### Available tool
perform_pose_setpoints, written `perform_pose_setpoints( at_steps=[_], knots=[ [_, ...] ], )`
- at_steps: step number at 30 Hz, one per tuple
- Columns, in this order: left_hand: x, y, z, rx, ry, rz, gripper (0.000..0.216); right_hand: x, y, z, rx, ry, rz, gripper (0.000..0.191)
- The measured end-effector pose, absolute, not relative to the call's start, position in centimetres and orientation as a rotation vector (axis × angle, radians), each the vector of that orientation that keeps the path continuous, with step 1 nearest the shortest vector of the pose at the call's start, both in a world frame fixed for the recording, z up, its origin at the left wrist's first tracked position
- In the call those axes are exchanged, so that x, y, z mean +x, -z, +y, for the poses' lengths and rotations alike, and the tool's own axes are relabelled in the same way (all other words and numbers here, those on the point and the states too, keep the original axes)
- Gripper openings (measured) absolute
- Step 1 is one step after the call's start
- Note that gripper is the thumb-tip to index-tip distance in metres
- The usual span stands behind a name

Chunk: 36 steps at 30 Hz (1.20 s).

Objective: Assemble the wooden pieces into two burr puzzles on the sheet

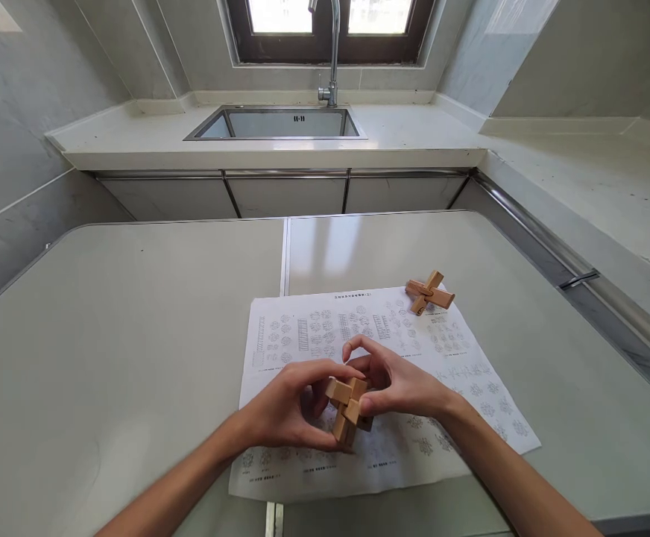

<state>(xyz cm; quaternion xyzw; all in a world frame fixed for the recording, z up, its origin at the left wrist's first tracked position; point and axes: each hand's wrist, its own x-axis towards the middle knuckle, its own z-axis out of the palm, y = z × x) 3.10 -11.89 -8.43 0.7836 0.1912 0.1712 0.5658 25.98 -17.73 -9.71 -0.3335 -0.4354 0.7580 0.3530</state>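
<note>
A wooden burr puzzle of interlocked light-brown sticks is held just above a printed instruction sheet. My left hand grips it from the left, fingers curled round the sticks. My right hand pinches it from the right with thumb and fingers. A second wooden puzzle, cross-shaped, lies on the sheet's far right corner, apart from both hands.
The sheet lies across the seam of two grey tables. Beyond them runs a white counter with a steel sink and tap under a window. A counter edge with a metal rail runs along the right.
</note>
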Motion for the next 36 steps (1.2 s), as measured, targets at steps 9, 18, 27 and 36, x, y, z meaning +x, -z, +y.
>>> perform_pose_setpoints(
  at_steps=[9,18,27,36],
  knots=[
    [3.1,8.2,-11.3,1.607,-0.578,0.669,0.069,25.5,9.5,-17.9,-1.160,-1.388,-1.338,0.041],
    [2.9,8.6,-11.2,1.565,-0.572,0.679,0.067,24.9,9.6,-18.0,-1.159,-1.249,-1.485,0.030],
    [3.0,8.8,-11.2,1.699,-0.651,0.585,0.068,25.0,9.2,-18.1,-1.087,-1.423,-1.418,0.036],
    [2.9,8.6,-11.3,1.987,-0.747,0.567,0.068,25.3,9.9,-18.1,-0.945,-1.667,-1.297,0.041]
  ],
)
